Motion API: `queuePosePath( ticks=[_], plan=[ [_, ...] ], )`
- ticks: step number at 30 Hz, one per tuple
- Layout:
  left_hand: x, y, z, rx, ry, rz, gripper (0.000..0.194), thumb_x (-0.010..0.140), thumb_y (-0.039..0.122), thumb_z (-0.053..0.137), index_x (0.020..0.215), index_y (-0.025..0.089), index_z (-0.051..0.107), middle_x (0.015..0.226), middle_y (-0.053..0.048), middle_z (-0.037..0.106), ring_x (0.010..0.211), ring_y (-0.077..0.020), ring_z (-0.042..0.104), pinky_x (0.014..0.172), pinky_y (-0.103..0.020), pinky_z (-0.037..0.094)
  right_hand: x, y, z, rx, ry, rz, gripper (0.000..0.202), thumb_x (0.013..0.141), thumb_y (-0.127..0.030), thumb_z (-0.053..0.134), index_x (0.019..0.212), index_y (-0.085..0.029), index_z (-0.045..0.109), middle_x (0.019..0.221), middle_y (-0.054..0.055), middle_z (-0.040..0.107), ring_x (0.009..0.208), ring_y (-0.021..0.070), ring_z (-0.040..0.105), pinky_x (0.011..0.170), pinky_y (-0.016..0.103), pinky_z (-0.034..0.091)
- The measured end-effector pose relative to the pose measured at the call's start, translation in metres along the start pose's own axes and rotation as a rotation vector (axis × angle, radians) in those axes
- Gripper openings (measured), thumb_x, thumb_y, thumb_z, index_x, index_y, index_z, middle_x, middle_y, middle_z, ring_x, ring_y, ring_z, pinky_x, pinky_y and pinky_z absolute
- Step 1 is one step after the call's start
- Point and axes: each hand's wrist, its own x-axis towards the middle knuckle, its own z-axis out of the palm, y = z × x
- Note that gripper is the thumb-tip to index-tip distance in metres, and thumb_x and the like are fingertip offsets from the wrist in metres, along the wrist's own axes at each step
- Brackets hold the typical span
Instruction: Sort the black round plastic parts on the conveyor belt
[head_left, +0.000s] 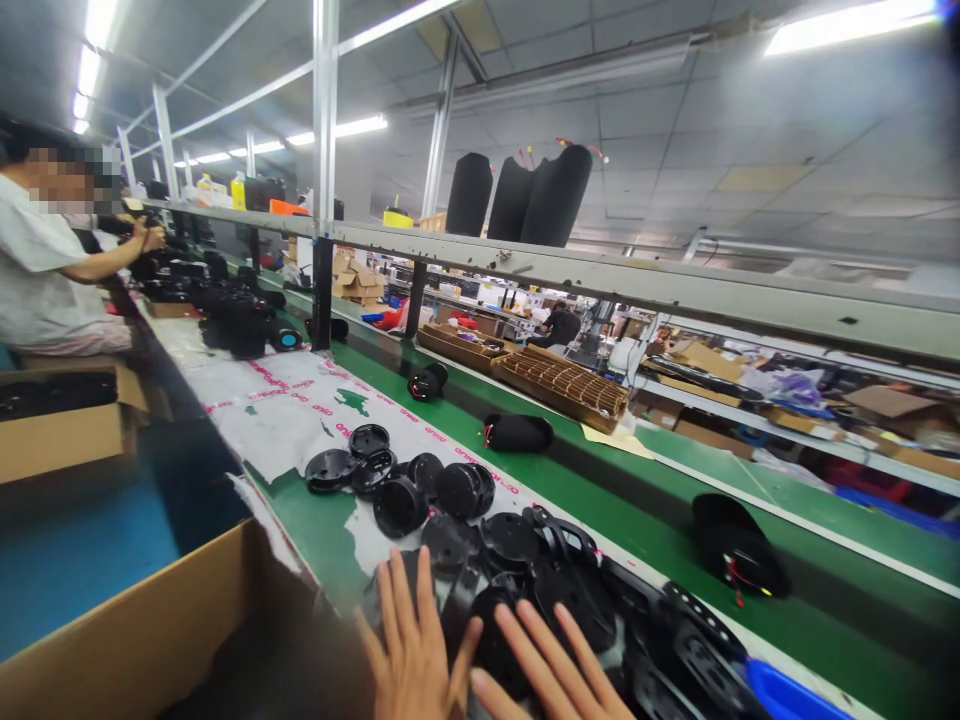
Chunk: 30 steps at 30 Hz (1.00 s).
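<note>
- Black discs crowd the bench directly ahead of both hands.
- Bare green belt lies open beyond, right.
- Cardboard box walls the left.

Glossy black moulded-plastic discs lie heaped on a white printed plastic sheet, torn in places, along the near edge of the counter, whose smooth green belt has a dull sheen. Matt black cloth-covered cylinders rest further out on the belt, and taller ones of the same soft finish stand on the brushed grey metal shelf carried by bright metal posts. Plain brown corrugated cardboard boxes sit off the counter's near corner, and a ribbed brown cardboard tray lies at its far edge.
</note>
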Motion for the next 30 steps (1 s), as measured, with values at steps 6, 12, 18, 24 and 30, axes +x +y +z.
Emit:
queuePosePath(
  ticks=[6,12,18,24,30],
  plan=[
    [0.036,-0.013,0.004,-0.04,0.104,-0.105,0.07,0.095,0.05,0.028,0.145,0.001,0.026,0.151,-0.033,0.027,0.143,-0.045,0.018,0.106,-0.076,0.017,0.042,0.017,0.025,0.346,-0.256,0.117,0.052,0.097,-0.05,0.044,0.127,-0.009,0.058,0.143,0.024,0.041,0.131,0.0395,0.041,0.094,0.061,0.05],
    [0.028,-0.02,0.008,-0.161,0.025,-0.186,0.057,0.097,0.043,0.032,0.145,0.012,0.028,0.155,-0.023,0.025,0.145,-0.0382,0.018,0.108,-0.072,0.025,0.061,0.046,0.034,0.639,-0.408,0.38,0.037,0.099,-0.036,0.045,0.124,-0.013,0.06,0.154,0.021,0.028,0.145,0.0342,0.012,0.115,0.063,0.018],
    [0.055,-0.075,-0.002,-0.305,-0.009,-0.387,0.055,0.097,0.043,0.026,0.144,0.015,0.024,0.153,-0.022,0.023,0.145,-0.0344,0.023,0.111,-0.057,0.034,0.134,0.089,0.069,0.737,-0.33,0.424,0.044,0.099,-0.039,0.047,0.133,-0.011,0.053,0.152,0.02,0.034,0.144,0.0332,0.024,0.119,0.049,0.021],
    [0.144,-0.123,0.007,-0.109,-0.228,-0.476,0.056,0.092,0.035,0.047,0.142,0.012,0.038,0.148,-0.028,0.022,0.143,-0.0458,0.018,0.114,-0.058,0.023,0.232,0.1,0.155,0.939,-0.496,0.43,0.045,0.097,-0.043,0.054,0.133,-0.017,0.05,0.134,0.012,0.055,0.119,0.0271,0.056,0.1,0.05,0.046],
    [0.166,-0.127,0.021,0.01,-0.463,-0.445,0.043,0.092,0.031,0.05,0.131,0.013,0.05,0.142,-0.021,0.044,0.133,-0.0358,0.042,0.108,-0.058,0.032,0.268,0.087,0.198,1.015,-0.878,0.411,0.044,0.091,-0.037,0.065,0.129,-0.016,0.053,0.125,0.011,0.06,0.108,0.0261,0.062,0.092,0.048,0.053]
  ],
)
